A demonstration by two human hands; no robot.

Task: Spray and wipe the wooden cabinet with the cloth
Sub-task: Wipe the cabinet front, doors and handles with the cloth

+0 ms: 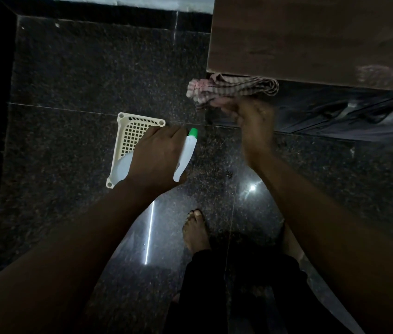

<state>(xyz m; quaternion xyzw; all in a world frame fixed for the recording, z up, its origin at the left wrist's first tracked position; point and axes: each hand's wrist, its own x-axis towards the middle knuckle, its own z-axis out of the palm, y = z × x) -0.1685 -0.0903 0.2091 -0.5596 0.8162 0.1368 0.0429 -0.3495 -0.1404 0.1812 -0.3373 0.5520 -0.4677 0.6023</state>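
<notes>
**Both hands occupied: bottle in the left, cloth in the right, at the cabinet's near edge**

Left arm: extended forward and downward from the lower left, forearm bare, wrist roughly straight. The left hand (pixel 157 155) is seen from the back, knuckles uppermost. Its fingers are curled closed around the neck of a white spray bottle (pixel 187 154); the green nozzle (pixel 193 132) projects beyond the fingertips and points away from the person, towards the cabinet side. The bottle's rounded body shows below the hand on its left. The hand and bottle are held above a cream plastic basket (pixel 131 135) with a gridded base, which lies on the dark speckled floor (pixel 70 80).

Right arm: reaches forward from the lower right, forearm bare, hand raised at the wrist. The right hand (pixel 254 119) is blurred; its fingers are bunched closed on a checked pink-and-white cloth (pixel 231 86). The cloth is crumpled lengthwise and lies against the lower front edge of the wooden cabinet (pixel 311 39), near its left corner. The exact finger placement within the folds cannot be told.

The cabinet's brown top surface occupies the upper right; a pale smudge (pixel 376 74) shows on it towards the right. One bare foot (pixel 196 229) stands on the floor between the two arms
</notes>
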